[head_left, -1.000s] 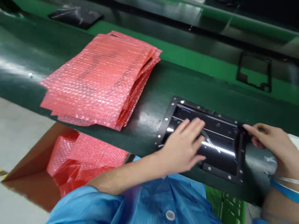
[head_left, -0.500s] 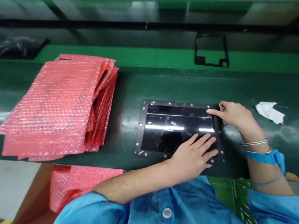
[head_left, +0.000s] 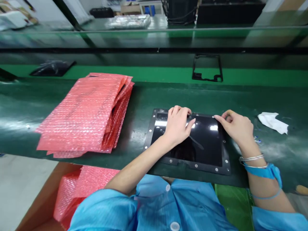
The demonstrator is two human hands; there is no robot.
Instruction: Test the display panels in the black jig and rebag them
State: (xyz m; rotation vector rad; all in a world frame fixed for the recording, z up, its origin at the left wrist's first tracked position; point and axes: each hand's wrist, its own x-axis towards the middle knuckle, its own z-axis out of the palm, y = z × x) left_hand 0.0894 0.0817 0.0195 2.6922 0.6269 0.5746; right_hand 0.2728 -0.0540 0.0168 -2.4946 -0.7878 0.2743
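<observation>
A black panel (head_left: 204, 150) with a glossy screen and a studded frame lies flat on the green belt (head_left: 149, 96) in front of me. My left hand (head_left: 177, 123) rests on the panel's far left part, fingers curled down against the screen near its top edge. My right hand (head_left: 234, 125) is at the panel's far right corner, fingers bent and pinched at the frame's edge. Whether either hand holds anything small, I cannot make out.
A stack of red bubble-wrap bags (head_left: 89, 112) lies on the belt to the left. More red bags fill a cardboard box (head_left: 36, 205) below the belt. A crumpled white cloth (head_left: 273, 122) lies to the right. An empty black frame (head_left: 207, 68) sits on the far green strip.
My left hand has moved from the panel's near right side up to its far left part. My right hand stays at the far right corner. The view has tilted up.
</observation>
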